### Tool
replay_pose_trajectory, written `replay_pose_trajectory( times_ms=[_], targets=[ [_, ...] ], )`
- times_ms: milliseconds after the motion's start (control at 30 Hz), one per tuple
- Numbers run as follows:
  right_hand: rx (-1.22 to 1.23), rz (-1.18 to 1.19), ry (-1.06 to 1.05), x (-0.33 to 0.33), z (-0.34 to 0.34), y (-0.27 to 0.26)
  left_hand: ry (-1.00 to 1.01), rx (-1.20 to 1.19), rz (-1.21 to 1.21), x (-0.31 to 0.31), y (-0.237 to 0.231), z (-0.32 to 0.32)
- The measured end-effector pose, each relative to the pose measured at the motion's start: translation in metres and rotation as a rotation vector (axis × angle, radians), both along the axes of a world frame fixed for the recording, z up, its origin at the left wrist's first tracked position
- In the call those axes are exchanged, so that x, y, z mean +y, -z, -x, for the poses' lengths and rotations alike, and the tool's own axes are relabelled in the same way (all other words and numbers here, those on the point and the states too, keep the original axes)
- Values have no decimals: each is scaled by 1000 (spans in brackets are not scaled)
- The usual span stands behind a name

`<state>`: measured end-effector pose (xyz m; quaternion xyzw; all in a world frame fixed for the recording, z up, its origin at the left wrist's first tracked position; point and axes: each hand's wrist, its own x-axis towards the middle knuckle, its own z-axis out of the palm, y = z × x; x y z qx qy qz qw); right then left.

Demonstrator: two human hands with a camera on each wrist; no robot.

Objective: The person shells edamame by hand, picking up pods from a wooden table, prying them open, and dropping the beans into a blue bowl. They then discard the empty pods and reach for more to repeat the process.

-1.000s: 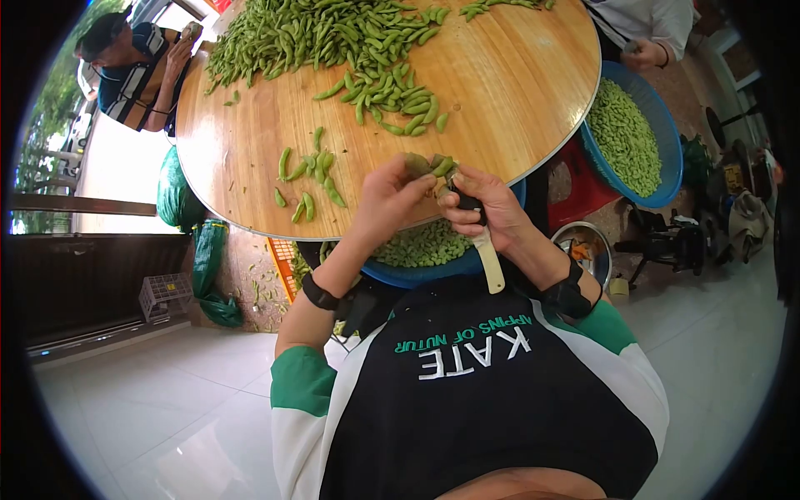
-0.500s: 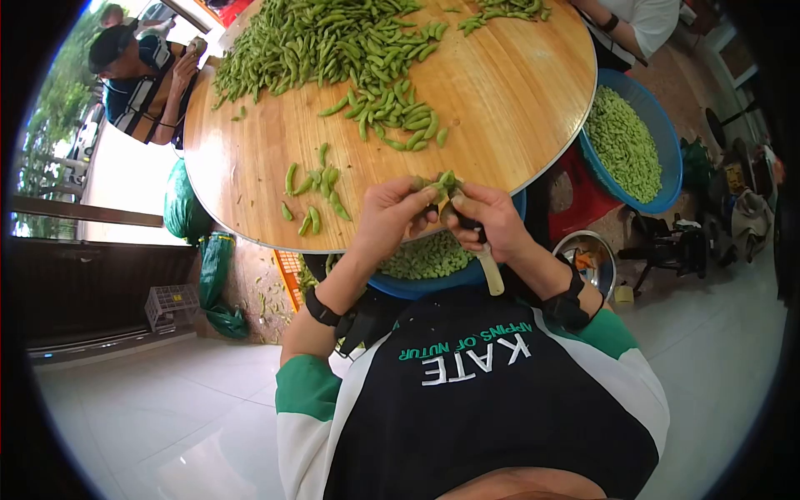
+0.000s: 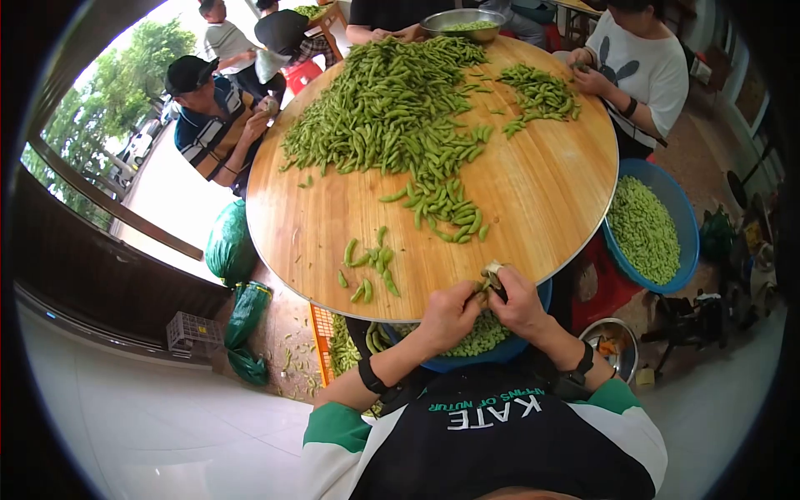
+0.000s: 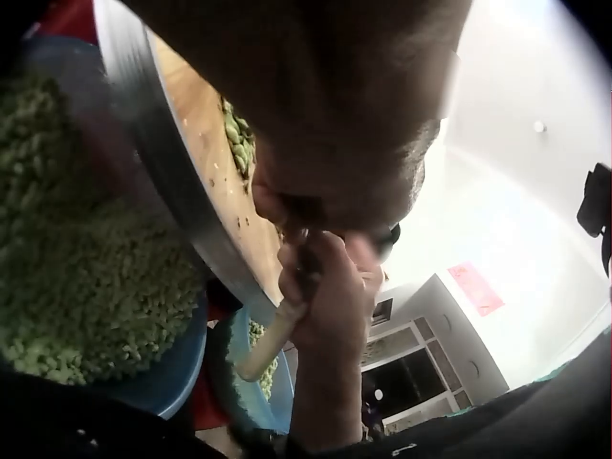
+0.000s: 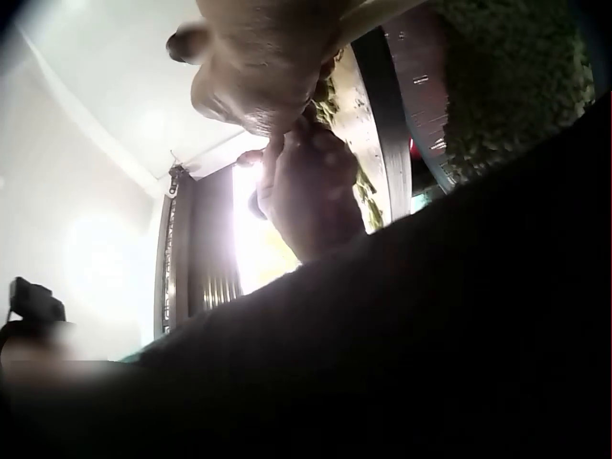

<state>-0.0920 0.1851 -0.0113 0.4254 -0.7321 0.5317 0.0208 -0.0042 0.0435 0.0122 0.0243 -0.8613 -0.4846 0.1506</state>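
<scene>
In the head view, my left hand (image 3: 452,315) and right hand (image 3: 518,302) meet at the near edge of the round table. The left pinches a green soybean pod (image 3: 482,286) between thumb and fingers, mostly covered by the hands. A tool with a flat pale handle (image 4: 268,346) is gripped in my right hand (image 4: 330,301); its working end is hidden. Right under the hands sits a blue basin (image 3: 450,363) with shelled green beans (image 3: 487,335). Several loose pods (image 3: 379,260) lie on the table left of the hands.
A big heap of pods (image 3: 392,108) covers the far part of the wooden table (image 3: 533,200). To the right stand another blue basin (image 3: 693,250) of shelled beans and a metal bowl (image 3: 631,367). An orange crate (image 3: 321,337) stands at the left. People sit around the table.
The head view has tilted up, showing more of the table and people. My hands have turned with their backs up, and the pale handle no longer shows below the right hand there.
</scene>
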Motion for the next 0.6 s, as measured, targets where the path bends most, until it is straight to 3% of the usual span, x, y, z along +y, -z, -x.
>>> replay_pose_trajectory(
  times_ms=[200,400,600],
  targets=[
    [76,-48,69,0,-3,10,-22,-101,-82,5,3,1],
    [119,-30,86,-4,-6,1,-102,-50,4,-1,10,9],
    [143,-69,92,2,0,-8,-85,156,265,-8,27,11]
  ],
)
